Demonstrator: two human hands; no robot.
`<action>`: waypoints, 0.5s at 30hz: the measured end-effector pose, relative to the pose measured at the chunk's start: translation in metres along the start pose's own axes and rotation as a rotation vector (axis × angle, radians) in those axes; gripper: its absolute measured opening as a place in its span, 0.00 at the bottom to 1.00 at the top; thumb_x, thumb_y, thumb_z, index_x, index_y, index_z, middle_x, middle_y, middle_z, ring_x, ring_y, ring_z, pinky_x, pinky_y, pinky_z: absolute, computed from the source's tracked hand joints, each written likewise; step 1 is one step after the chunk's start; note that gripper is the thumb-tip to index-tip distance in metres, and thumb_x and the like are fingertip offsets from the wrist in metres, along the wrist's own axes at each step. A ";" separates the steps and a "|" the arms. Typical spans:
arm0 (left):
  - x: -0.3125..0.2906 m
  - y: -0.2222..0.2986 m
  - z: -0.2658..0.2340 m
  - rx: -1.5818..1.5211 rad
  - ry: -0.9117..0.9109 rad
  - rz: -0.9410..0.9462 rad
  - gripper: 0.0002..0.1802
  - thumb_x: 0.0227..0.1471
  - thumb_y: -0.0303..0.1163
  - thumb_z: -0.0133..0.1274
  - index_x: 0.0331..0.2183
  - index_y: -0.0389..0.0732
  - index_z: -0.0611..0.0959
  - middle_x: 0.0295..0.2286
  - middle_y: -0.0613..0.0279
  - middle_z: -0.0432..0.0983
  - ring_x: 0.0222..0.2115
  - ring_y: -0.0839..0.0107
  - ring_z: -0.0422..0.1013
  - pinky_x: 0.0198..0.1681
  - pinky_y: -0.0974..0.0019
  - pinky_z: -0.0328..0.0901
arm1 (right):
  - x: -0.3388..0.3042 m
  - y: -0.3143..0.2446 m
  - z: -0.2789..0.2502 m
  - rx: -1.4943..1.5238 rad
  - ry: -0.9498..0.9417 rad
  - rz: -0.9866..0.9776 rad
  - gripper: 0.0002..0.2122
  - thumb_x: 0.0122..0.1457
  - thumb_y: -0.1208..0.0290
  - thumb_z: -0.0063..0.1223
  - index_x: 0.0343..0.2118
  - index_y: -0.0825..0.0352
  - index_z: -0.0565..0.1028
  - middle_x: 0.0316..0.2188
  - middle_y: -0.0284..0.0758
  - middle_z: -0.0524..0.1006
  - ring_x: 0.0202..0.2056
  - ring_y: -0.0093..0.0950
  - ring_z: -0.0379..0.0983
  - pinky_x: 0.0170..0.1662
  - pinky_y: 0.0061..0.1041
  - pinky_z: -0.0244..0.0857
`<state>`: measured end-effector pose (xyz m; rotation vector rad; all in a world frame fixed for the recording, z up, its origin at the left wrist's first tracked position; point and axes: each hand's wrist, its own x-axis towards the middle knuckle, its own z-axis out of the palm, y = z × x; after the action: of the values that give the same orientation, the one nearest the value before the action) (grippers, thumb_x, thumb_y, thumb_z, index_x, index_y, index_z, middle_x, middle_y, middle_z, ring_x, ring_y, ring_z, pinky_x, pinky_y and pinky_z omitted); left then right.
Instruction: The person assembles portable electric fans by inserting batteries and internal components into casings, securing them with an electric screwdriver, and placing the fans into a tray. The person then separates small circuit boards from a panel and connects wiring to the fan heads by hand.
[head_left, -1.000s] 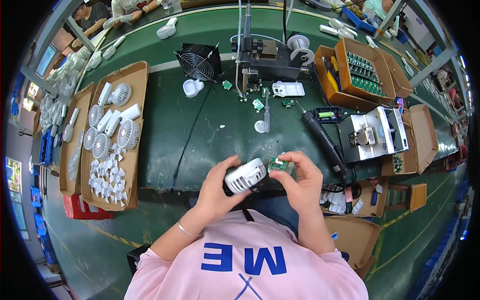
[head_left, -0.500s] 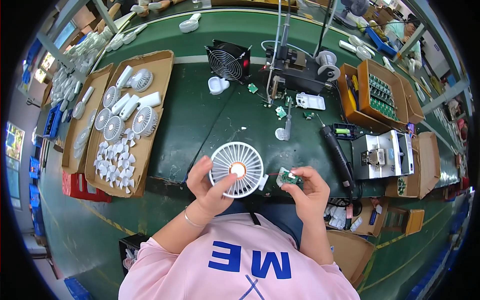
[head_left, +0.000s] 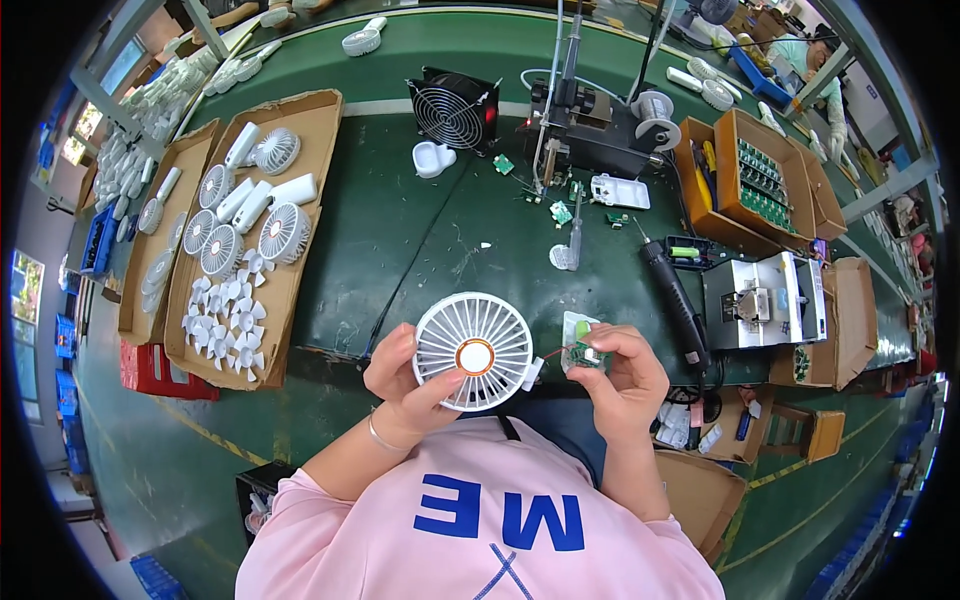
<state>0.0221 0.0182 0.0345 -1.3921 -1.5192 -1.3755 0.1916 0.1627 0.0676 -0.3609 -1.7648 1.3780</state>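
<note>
My left hand (head_left: pixel 402 378) grips a round white fan head (head_left: pixel 503 345) by its left rim, the thumb lying over the front grille near the orange-ringed hub. Thin red wire (head_left: pixel 553 353) runs from the fan's small neck to a green circuit board (head_left: pixel 582 354). That board sits at a white handle shell (head_left: pixel 572 325) with a green cell (head_left: pixel 583 330) showing; my right hand (head_left: pixel 628 375) pinches shell and board between thumb and fingers. Part of the board is hidden behind the fingertips. Both hands are above the bench's near edge.
Left, a cardboard tray (head_left: pixel 322 150) carries fans and white blades. A black cooling fan (head_left: pixel 455 112) and a soldering machine (head_left: pixel 590 135) stand behind. To the right lie an electric screwdriver (head_left: pixel 675 305), a white machine (head_left: pixel 765 308) and a box of circuit boards (head_left: pixel 730 220).
The fan head has moved slightly nearer the camera and its grille has turned a little. My right hand has tilted the shell upright, bringing the green cell into view.
</note>
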 end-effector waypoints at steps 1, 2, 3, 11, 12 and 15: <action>-0.002 -0.002 0.003 -0.006 0.013 0.006 0.24 0.39 0.29 0.66 0.39 0.55 0.74 0.49 0.54 0.54 0.50 0.58 0.59 0.48 0.62 0.63 | 0.001 0.000 0.000 -0.009 0.005 0.002 0.15 0.41 0.84 0.63 0.34 0.69 0.73 0.33 0.38 0.74 0.38 0.29 0.71 0.51 0.33 0.61; -0.003 -0.002 0.002 -0.005 0.014 -0.004 0.24 0.39 0.29 0.65 0.39 0.55 0.74 0.49 0.54 0.54 0.49 0.58 0.59 0.47 0.61 0.63 | 0.002 0.000 0.002 -0.007 0.013 -0.020 0.15 0.41 0.84 0.63 0.34 0.69 0.73 0.32 0.38 0.75 0.37 0.30 0.71 0.51 0.34 0.61; -0.005 -0.002 0.000 -0.005 0.015 -0.013 0.23 0.39 0.29 0.65 0.39 0.56 0.74 0.48 0.54 0.54 0.49 0.58 0.59 0.47 0.61 0.63 | 0.003 0.000 0.005 -0.007 0.021 -0.043 0.15 0.40 0.85 0.63 0.33 0.69 0.73 0.32 0.38 0.75 0.37 0.30 0.72 0.51 0.36 0.61; 0.003 0.004 -0.006 0.073 -0.083 0.018 0.36 0.34 0.27 0.69 0.43 0.54 0.66 0.51 0.51 0.52 0.56 0.55 0.55 0.56 0.59 0.58 | 0.004 -0.007 0.002 -0.029 0.006 -0.125 0.15 0.39 0.85 0.64 0.33 0.69 0.73 0.30 0.38 0.76 0.35 0.33 0.73 0.48 0.37 0.63; 0.005 0.005 -0.006 0.087 -0.083 0.006 0.35 0.34 0.28 0.69 0.43 0.54 0.66 0.51 0.51 0.52 0.56 0.55 0.55 0.56 0.59 0.57 | 0.004 -0.007 0.002 -0.031 0.019 -0.130 0.14 0.39 0.84 0.64 0.32 0.70 0.74 0.30 0.39 0.76 0.35 0.33 0.73 0.46 0.35 0.64; 0.005 0.008 -0.004 0.090 -0.103 -0.014 0.35 0.36 0.29 0.68 0.43 0.54 0.65 0.51 0.50 0.52 0.56 0.55 0.55 0.57 0.58 0.56 | 0.001 -0.004 -0.003 -0.039 0.020 -0.136 0.14 0.40 0.82 0.65 0.31 0.71 0.75 0.30 0.39 0.76 0.34 0.32 0.73 0.44 0.34 0.66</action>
<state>0.0276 0.0146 0.0420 -1.4180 -1.6394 -1.2440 0.1944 0.1644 0.0716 -0.2693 -1.7684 1.2420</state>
